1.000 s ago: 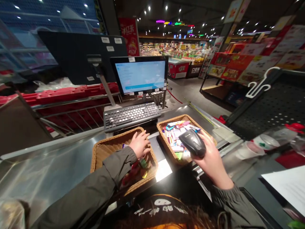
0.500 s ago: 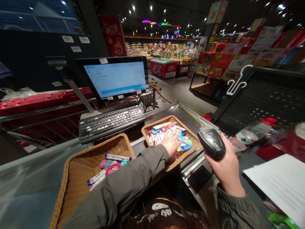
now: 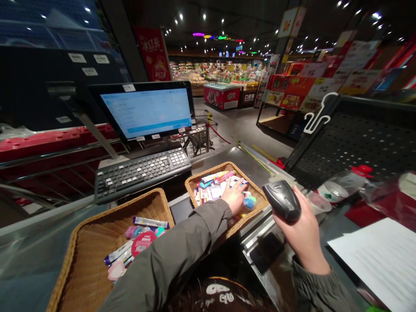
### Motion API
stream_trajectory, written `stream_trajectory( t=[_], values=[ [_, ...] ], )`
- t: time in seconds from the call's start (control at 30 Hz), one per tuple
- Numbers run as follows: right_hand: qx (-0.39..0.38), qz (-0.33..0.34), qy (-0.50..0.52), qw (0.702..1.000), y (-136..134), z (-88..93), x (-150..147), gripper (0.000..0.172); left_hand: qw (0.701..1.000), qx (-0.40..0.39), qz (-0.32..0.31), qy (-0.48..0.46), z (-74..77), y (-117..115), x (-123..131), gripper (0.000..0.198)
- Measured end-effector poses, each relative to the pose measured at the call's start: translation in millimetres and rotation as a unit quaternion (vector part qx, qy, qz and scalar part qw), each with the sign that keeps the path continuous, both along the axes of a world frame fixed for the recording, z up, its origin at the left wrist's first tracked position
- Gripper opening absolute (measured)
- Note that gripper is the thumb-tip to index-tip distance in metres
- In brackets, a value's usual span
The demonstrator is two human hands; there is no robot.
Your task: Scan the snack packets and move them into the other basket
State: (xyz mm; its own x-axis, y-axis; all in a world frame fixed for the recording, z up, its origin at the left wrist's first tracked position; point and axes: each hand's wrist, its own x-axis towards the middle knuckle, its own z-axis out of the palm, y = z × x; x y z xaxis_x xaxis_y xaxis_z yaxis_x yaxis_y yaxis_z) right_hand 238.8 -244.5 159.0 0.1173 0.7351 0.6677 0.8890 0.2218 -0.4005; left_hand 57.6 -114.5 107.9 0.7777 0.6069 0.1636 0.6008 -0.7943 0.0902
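My left hand [image 3: 233,199] reaches down into the smaller wicker basket [image 3: 261,196], fingers apart over a pile of small colourful packaged goods [image 3: 212,191]. Some fingertips are partly lost among the packets. My right hand [image 3: 303,236] is wrapped round a black handheld barcode scanner [image 3: 282,201], held up just right of that basket. At the left stands a larger wicker basket [image 3: 73,260] with several small items in it, among them a round red-labelled pack [image 3: 143,243] and a slim white-and-blue packet [image 3: 151,222]. My left sleeve covers part of this basket.
A keyboard [image 3: 143,173] and a lit monitor [image 3: 147,113] stand behind the baskets. Printed paper [image 3: 377,258] lies at the right, near a red-capped clear container [image 3: 354,181]. A white hanger [image 3: 316,117] hangs on the black perforated panel [image 3: 360,143].
The view has shifted slightly, so the monitor and baskets sit lower and further left. My left hand stays in the smaller basket, fingers slightly shifted. My right hand still holds the scanner.
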Motion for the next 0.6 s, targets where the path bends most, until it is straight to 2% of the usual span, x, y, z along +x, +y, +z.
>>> stream_trajectory(
  t=[0.13, 0.2, 0.3, 0.43, 0.6],
  values=[
    [0.005, 0.015, 0.008, 1.0, 3.7, 4.9, -6.5, 0.062, 0.998, 0.02, 0.019, -0.058, 46.2, 4.0, -35.8, 0.022],
    [0.006, 0.035, 0.01, 0.999, 6.7, 7.6, -14.6, 0.061, 0.994, 0.034, 0.04, -0.097, 68.7, 3.5, -61.0, 0.025],
    [0.012, 0.085, 0.0, 0.996, 12.9, 12.6, -33.5, 0.062, 0.985, 0.067, 0.091, -0.126, 96.4, -2.2, -102.3, 0.02],
    [0.026, 0.172, -0.036, 0.984, 21.6, 25.0, -68.0, 0.057, 0.968, 0.127, 0.169, -0.138, 122.1, -17.0, -155.9, 0.017],
    [0.034, 0.248, -0.062, 0.966, 26.0, 48.4, -114.5, 0.057, 0.936, 0.202, 0.24, -0.163, 143.3, -39.1, -212.2, 0.015]
  ],
)
